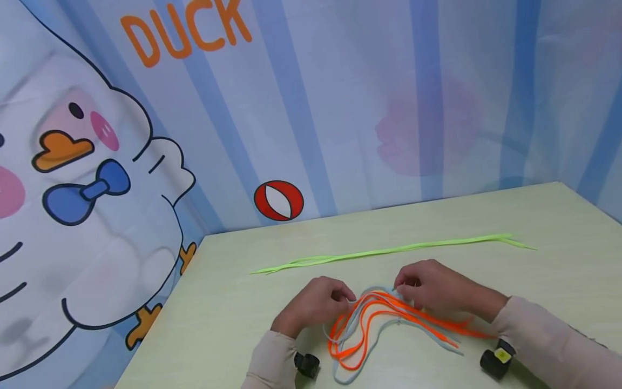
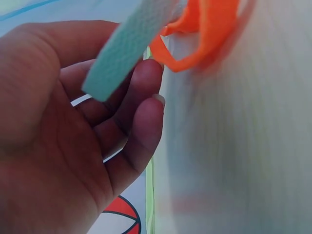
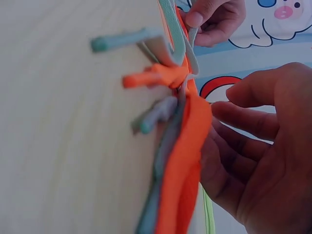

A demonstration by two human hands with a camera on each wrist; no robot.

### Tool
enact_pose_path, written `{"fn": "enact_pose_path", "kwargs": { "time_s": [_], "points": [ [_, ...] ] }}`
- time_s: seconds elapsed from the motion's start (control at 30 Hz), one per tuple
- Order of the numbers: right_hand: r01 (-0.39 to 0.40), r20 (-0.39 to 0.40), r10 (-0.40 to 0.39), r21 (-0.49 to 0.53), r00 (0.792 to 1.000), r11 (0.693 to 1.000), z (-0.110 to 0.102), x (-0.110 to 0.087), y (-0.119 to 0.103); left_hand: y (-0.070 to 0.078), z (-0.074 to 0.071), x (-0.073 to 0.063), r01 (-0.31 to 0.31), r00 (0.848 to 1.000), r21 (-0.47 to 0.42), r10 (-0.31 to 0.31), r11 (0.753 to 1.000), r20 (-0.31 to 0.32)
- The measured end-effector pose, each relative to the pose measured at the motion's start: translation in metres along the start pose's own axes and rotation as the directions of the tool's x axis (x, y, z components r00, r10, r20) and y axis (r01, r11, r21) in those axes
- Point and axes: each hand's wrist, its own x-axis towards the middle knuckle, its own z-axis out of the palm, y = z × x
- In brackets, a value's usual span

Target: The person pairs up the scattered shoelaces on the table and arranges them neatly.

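A bundle of orange and grey-blue shoelaces (image 1: 359, 324) lies in loops on the table between the two hands. At its left side, my left hand (image 1: 318, 302) pinches a grey-blue lace between thumb and fingers. In the left wrist view, a flat mint lace end (image 2: 109, 73) crosses in front of its curled fingers, beside an orange loop (image 2: 209, 44). My right hand (image 1: 434, 286) is at the top right of the bundle. In the right wrist view, its loosely bent fingers (image 3: 243, 117) stand apart beside the orange lace (image 3: 187, 141), where several short lace ends stick out from a knotted spot.
Bright green laces (image 1: 379, 252) lie stretched across the pale table (image 1: 218, 324) behind the hands. A printed cloth (image 1: 340, 108) with a duck and a red ball hangs beyond the table's back edge. Black wrist cameras (image 1: 495, 362) sit below both wrists.
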Motion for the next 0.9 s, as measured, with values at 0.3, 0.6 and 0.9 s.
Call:
{"fn": "enact_pose_path", "kwargs": {
  "time_s": [0.3, 0.6, 0.9],
  "points": [
    [0.026, 0.095, -0.031, 0.053, 0.995, 0.998, 0.001, -0.001, -0.003, 0.0, -0.001, 0.001, -0.059, 0.998, -0.072, 0.06, 0.996, 0.009],
    [0.193, 0.005, -0.193, -0.033, 0.981, 0.981, 0.004, -0.003, -0.007, 0.007, 0.002, 0.0, -0.106, 0.993, -0.279, 0.114, 0.954, 0.012],
    [0.317, 0.032, -0.321, 0.103, 0.946, 0.943, 0.011, -0.009, -0.023, 0.012, 0.004, -0.003, -0.209, 0.974, -0.407, 0.227, 0.889, -0.003]
  ]
}}
